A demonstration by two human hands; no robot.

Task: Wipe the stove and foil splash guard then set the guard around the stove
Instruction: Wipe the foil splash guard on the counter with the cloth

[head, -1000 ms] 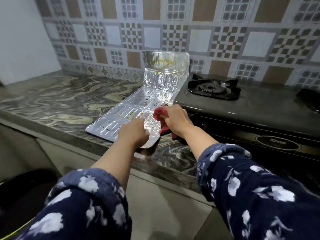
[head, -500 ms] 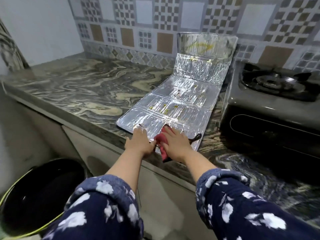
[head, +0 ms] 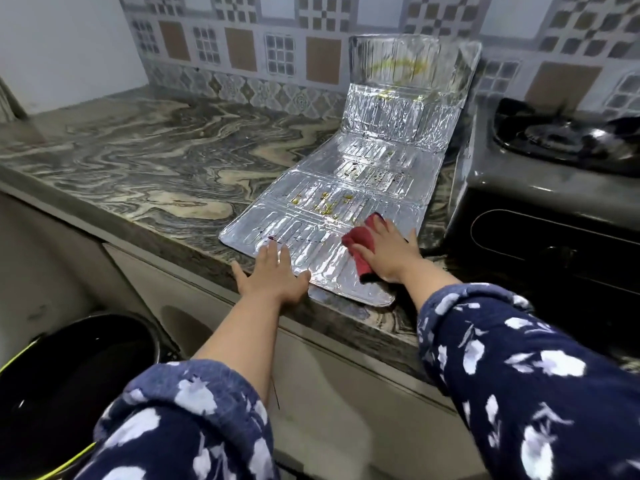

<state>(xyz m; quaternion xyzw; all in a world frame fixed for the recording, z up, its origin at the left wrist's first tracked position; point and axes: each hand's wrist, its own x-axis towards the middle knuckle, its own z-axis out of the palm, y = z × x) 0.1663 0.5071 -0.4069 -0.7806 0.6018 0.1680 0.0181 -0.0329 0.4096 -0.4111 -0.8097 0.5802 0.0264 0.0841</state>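
Observation:
The foil splash guard (head: 332, 202) lies flat on the marble counter, its far panels folded up against the tiled wall, with yellow-green food specks on the middle panels. My left hand (head: 273, 275) rests flat with fingers spread on the guard's near-left corner at the counter edge. My right hand (head: 388, 251) presses a red cloth (head: 360, 237) onto the guard's near-right panel. The black gas stove (head: 540, 188) stands right of the guard, its burner at the far right.
The marble counter (head: 156, 168) stretches left of the guard to a white wall. A black bucket (head: 69, 375) with a yellow-green rim stands on the floor at lower left, below the counter edge. Patterned tiles cover the back wall.
My right hand with the red cloth has slid right and farther onto the foil. My left hand has flattened with fingers spread at the near-left corner. The view has shifted left.

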